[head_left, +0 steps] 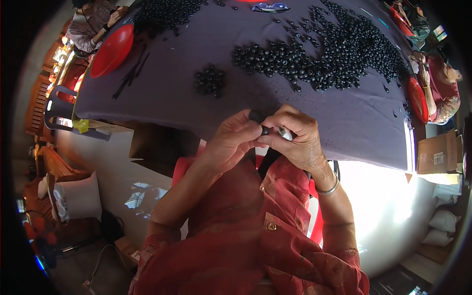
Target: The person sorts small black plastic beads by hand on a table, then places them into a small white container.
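No lettering can be read. A pale label with small dark marks is seen on a brown cardboard box at the right of the frame; its print is too small to be made out.

Handwork workshop
Black beads heaped on a cloth-covered table, people around it, cardboard box nearby

Head-worn fisheye looks down across the table.
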A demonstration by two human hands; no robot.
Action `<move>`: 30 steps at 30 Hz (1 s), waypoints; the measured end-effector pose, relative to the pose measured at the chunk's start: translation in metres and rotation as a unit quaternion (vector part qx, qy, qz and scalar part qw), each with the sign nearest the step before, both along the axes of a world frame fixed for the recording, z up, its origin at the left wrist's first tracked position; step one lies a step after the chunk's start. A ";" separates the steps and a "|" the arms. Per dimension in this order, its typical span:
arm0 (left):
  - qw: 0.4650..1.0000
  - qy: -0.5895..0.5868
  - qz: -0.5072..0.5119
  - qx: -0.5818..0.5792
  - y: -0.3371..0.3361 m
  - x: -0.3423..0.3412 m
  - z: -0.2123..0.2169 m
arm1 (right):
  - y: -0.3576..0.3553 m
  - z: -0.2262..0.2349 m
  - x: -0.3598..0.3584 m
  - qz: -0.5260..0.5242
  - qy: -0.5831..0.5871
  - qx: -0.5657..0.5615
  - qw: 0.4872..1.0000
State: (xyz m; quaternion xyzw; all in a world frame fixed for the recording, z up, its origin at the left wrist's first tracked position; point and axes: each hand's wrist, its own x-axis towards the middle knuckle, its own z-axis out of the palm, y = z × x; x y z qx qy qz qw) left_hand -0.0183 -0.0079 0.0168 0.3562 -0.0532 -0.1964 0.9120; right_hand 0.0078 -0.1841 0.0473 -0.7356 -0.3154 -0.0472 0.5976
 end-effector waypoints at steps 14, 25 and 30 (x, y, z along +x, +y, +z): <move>0.996 0.013 -0.065 -0.053 0.004 0.003 -0.004 | 0.003 0.007 0.000 0.072 0.150 0.082 0.983; 0.998 0.016 -0.034 -0.046 0.001 0.001 0.009 | 0.001 0.010 -0.001 0.011 0.110 0.060 0.992; 0.999 0.010 -0.007 -0.044 0.002 0.001 -0.007 | 0.006 0.008 -0.002 0.011 -0.012 0.010 1.000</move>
